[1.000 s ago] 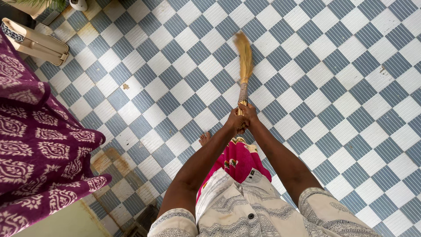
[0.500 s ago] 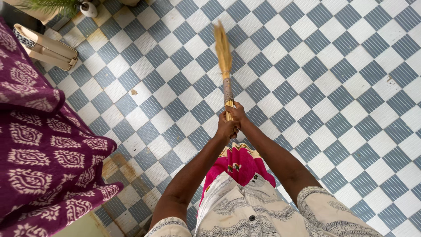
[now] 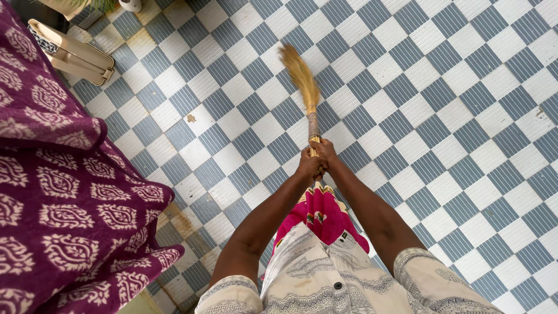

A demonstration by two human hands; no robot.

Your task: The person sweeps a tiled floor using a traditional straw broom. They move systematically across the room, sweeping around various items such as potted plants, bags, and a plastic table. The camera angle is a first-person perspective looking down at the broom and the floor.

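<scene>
Both hands were clamped together on the broom (image 3: 308, 110) handle: left hand (image 3: 306, 167) and right hand (image 3: 325, 151) stacked and touching, just ahead of the torso, arms stretched forward.

Broom pointed toward 12 o'clock from the grip, bristle head (image 3: 299, 72) leaning slightly to 11 and blurred, so it was mid-swing. I couldn't tell whether the tips touched the floor.

Change over the last second: the head had been angled toward 1 o'clock, then stood near vertical, and now tilted left. The grip point barely shifted. That reads as one stroke sweeping right to left across the tiles, with the hands acting as pivot.

Small brown scrap (image 3: 190, 118) lay on a white tile at 10 o'clock from the bristles, well apart. My read: the stroke was heading its way but hadn't reached it.

Checkered floor (image 3: 442, 116) in grey and white ran all around. Pink cloth (image 3: 322, 212) hung at the waist, directly below the hands. Purple patterned fabric (image 3: 64, 203) filled the 8 to 9 o'clock side. Beige case (image 3: 72, 55) lay on the floor at 10 o'clock, far from the broom.
</scene>
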